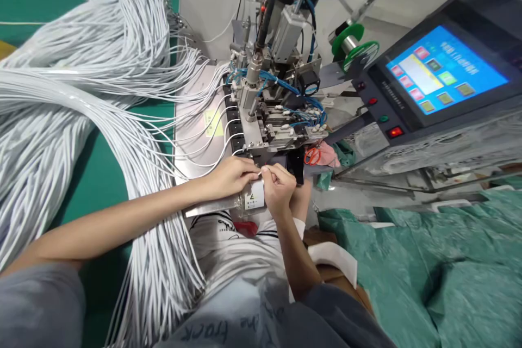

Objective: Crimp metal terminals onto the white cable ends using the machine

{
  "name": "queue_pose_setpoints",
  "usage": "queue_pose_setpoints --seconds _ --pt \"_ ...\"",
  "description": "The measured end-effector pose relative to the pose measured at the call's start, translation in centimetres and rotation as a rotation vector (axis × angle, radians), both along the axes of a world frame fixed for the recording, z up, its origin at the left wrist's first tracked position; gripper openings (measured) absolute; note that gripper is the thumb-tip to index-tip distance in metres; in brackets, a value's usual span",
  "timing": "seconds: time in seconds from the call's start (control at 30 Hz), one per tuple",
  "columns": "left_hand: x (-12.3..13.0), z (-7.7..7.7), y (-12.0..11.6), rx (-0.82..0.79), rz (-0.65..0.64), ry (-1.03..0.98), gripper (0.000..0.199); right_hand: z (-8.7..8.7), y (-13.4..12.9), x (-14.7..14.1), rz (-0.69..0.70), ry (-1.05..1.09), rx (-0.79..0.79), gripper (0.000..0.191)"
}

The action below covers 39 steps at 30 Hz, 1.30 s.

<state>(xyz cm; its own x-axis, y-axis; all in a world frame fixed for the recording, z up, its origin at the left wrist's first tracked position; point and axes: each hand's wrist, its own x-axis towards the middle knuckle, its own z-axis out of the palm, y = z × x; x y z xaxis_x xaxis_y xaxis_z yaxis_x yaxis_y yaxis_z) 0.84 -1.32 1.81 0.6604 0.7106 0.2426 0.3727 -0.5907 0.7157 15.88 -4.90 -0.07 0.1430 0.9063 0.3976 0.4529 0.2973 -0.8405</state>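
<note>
Both my hands meet at the near end of a machine (255,103) with metal cylinders and blue air tubes. My left hand (234,175) is closed, fingers pinched on a white cable whose end shows only slightly between the hands. Close against it, my right hand (279,184) pinches the same cable near its tip. Several white cables (204,144) run from a large bundle (110,98) at the left into the black holders (236,141) along the machine's side. Just below my fingers is a white label (254,196). The cable's tip is too small to make out.
A control panel with a lit blue screen (444,70) stands at the right. Orange-handled scissors (312,156) lie beside a pink cloth (328,155). A green spool (348,43) sits behind the machine. Green sheeting (408,250) covers the lower right, and a green table (101,174) lies under the cables.
</note>
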Motion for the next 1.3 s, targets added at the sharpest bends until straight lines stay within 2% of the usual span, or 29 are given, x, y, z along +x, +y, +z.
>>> queue_pose_setpoints --seconds 0.13,0.27,0.43,0.73,0.97,1.1,1.3 --pt "-0.2 -0.7 0.6 0.098 -0.038 0.205 0.023 -1.7 0.9 1.1 0.046 0.086 -0.142 0.021" --pt "-0.3 -1.4 1.0 0.146 -0.020 0.448 0.025 -3.6 2.0 2.4 0.077 0.172 -0.272 0.019" --pt "-0.2 -1.3 0.9 0.191 -0.033 0.575 0.022 -4.9 2.8 2.6 0.115 0.216 -0.343 0.017" --pt "-0.3 -1.2 0.8 0.229 -0.044 0.595 0.026 -5.4 3.6 2.5 0.168 0.311 -0.453 0.015" --pt "-0.3 -1.1 0.9 0.227 -0.051 0.590 0.030 -5.6 3.9 2.9 0.229 0.269 -0.447 0.015" --pt "-0.4 -1.4 0.9 0.253 -0.053 0.572 0.032 -5.3 4.1 3.1 0.277 0.272 -0.519 0.016" --pt "-0.2 -1.4 0.7 0.293 -0.018 0.643 0.040 -5.7 4.3 2.9 0.281 0.387 -0.601 0.017"
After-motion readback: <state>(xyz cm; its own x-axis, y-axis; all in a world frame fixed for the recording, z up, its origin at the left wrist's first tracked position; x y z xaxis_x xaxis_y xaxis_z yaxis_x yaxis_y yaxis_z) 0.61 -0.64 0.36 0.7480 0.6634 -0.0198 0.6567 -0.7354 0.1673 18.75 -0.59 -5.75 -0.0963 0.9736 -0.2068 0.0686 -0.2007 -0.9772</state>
